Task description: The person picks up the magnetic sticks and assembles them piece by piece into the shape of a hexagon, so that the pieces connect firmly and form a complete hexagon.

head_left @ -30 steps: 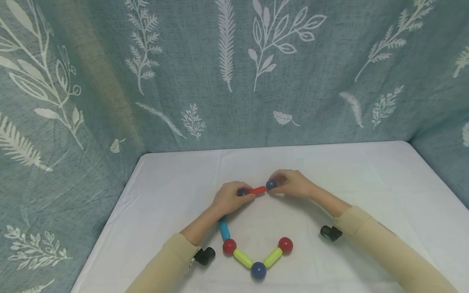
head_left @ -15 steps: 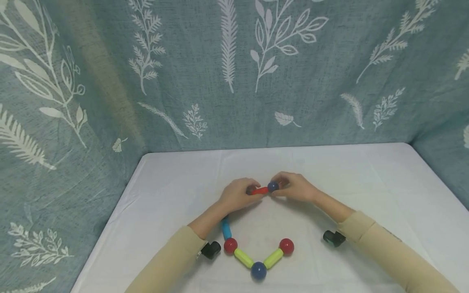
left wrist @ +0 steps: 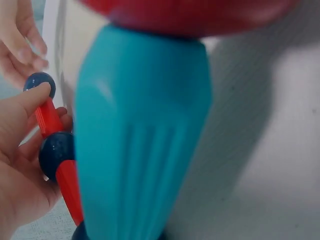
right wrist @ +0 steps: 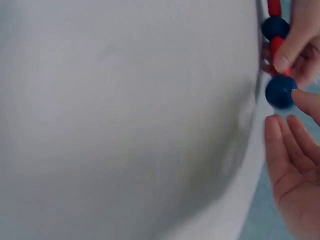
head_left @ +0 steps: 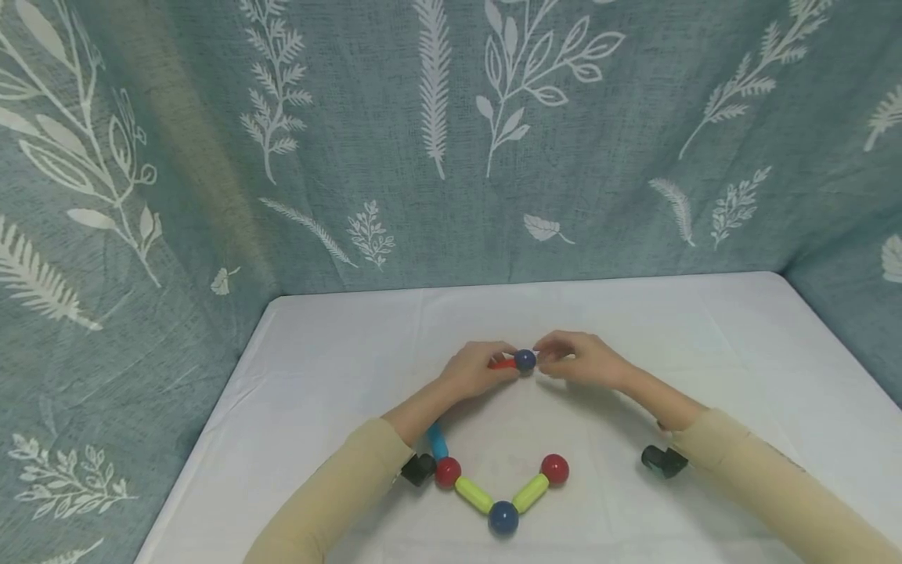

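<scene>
My left hand (head_left: 479, 368) pinches a red magnetic rod (left wrist: 48, 118) at the far side of the table. A dark blue ball (head_left: 524, 360) sits on that rod's right end, close to my left thumb. In the left wrist view, a second blue ball (left wrist: 56, 156) and another red rod (left wrist: 70, 187) continue the chain under the palm. Just right of the end ball is my right hand (head_left: 588, 360), fingers relaxed and holding nothing, the thumb near the ball. A light blue rod (left wrist: 140, 135) runs from beneath my left forearm to a red ball (head_left: 448, 472).
From the red ball, two yellow-green rods (head_left: 474, 495) form a V through a front blue ball (head_left: 503, 518) to another red ball (head_left: 555, 469). The white-covered table (head_left: 705, 352) meets a patterned curtain (head_left: 451, 157) behind. Black wrist cameras (head_left: 664, 462) jut beneath both sleeves.
The blue ball in my right hand has joined the red rod's end. My right hand has let go and drawn slightly right; my left hand has slid right along the rod.
</scene>
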### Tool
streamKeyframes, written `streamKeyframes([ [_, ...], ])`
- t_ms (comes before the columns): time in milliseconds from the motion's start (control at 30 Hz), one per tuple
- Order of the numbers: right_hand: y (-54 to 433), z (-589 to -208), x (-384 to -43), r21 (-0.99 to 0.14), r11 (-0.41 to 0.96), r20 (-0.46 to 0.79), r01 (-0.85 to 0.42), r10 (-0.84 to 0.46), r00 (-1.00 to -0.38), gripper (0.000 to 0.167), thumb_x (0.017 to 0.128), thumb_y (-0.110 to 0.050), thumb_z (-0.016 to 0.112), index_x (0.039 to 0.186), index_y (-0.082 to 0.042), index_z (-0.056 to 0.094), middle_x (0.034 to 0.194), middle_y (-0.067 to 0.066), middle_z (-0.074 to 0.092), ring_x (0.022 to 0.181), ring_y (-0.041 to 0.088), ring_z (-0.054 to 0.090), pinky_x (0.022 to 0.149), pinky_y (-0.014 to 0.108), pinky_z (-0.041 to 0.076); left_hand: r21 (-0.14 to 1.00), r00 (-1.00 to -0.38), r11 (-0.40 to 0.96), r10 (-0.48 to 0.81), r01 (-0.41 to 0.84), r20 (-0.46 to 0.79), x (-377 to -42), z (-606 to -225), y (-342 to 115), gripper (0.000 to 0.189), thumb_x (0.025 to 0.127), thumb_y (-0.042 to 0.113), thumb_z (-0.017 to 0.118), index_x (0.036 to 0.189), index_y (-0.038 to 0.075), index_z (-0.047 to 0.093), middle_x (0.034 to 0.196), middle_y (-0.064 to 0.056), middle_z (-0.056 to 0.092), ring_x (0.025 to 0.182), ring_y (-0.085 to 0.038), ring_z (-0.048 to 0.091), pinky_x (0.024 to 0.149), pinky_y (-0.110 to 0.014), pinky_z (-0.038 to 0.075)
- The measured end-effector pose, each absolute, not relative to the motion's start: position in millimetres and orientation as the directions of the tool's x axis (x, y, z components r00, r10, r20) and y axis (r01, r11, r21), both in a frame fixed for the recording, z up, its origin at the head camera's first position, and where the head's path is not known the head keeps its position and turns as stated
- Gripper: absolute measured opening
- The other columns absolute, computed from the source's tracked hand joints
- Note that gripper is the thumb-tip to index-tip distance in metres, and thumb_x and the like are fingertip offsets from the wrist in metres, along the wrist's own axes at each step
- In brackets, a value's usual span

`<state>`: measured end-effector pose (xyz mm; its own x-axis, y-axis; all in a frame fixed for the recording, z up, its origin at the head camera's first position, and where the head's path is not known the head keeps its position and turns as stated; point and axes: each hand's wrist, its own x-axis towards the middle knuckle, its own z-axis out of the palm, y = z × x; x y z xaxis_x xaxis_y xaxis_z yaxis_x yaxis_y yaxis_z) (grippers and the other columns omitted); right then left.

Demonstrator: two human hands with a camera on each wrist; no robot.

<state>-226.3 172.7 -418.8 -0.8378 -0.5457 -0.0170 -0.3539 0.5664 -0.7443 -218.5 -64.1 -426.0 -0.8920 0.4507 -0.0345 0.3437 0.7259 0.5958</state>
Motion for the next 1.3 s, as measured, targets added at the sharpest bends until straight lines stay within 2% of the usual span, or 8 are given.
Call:
streamKeyframes([
  [167,221.9,-402.1,-208.2,-0.68,0.593,-0.035,-0.431,-0.613,-0.789,0.029,0.091,-0.021,0.069,0.116,-0.007,0.066,0.11,0.005,0.067,0.104,0.026,0.061,0.088,0.043,0.052,0.616,-0.891,0.712,0.452,0.336,-0.036,-217.9,-426.7,-65.3,0.037,0.092,0.029,0.068,0.126,0.015,0.064,0.115,-0.009,0.067,0.106,-0.024,0.062,0.087,-0.039,0.051],
  [367,286.2,-394.4,-178.6,-0.587,0.689,-0.147,-0.426,-0.608,-0.781,0.036,0.084,-0.031,0.077,0.112,-0.013,0.065,0.11,-0.002,0.065,0.102,0.023,0.059,0.087,0.048,0.05,0.628,-0.885,0.702,0.463,0.335,-0.045,-219.2,-428.0,-68.2,0.036,0.093,0.029,0.067,0.126,0.015,0.064,0.117,-0.009,0.067,0.108,-0.025,0.061,0.09,-0.04,0.05],
  [533,305.9,-406.4,-166.6,-0.54,0.719,-0.133,-0.438,-0.586,-0.799,0.025,0.082,-0.024,0.078,0.102,-0.016,0.068,0.1,-0.009,0.064,0.091,0.012,0.06,0.078,0.034,0.053,0.624,-0.882,0.703,0.468,0.341,-0.045,-219.9,-429.0,-69.5,0.037,0.092,0.028,0.067,0.127,0.015,0.063,0.117,-0.01,0.067,0.109,-0.025,0.061,0.09,-0.04,0.05],
  [667,297.1,-415.8,-169.4,-0.519,0.716,-0.061,-0.466,-0.575,-0.816,0.018,0.082,-0.016,0.078,0.097,-0.017,0.069,0.093,-0.011,0.064,0.084,0.006,0.057,0.072,0.028,0.052,0.627,-0.884,0.703,0.465,0.334,-0.05,-219.4,-429.4,-69.6,0.037,0.093,0.028,0.067,0.127,0.016,0.063,0.117,-0.009,0.067,0.108,-0.025,0.061,0.09,-0.04,0.05],
  [1033,224.4,-417.4,-192.2,-0.608,0.641,0.009,-0.468,-0.585,-0.811,0.02,0.082,-0.012,0.077,0.101,-0.011,0.07,0.093,-0.006,0.065,0.084,0.013,0.059,0.074,0.029,0.053,0.637,-0.89,0.7,0.453,0.324,-0.045,-216.0,-427.3,-67.2,0.036,0.093,0.029,0.066,0.126,0.016,0.064,0.115,-0.009,0.067,0.105,-0.024,0.062,0.087,-0.038,0.051],
  [1300,186.5,-421.4,-208.0,-0.663,0.659,-0.034,-0.355,-0.5,-0.865,0.019,0.085,-0.014,0.074,0.103,-0.009,0.07,0.096,0.0,0.068,0.088,0.017,0.062,0.076,0.033,0.053,0.634,-0.892,0.702,0.45,0.324,-0.043,-217.2,-429.4,-67.2,0.035,0.093,0.029,0.066,0.126,0.016,0.064,0.115,-0.008,0.067,0.106,-0.023,0.062,0.087,-0.038,0.051],
])
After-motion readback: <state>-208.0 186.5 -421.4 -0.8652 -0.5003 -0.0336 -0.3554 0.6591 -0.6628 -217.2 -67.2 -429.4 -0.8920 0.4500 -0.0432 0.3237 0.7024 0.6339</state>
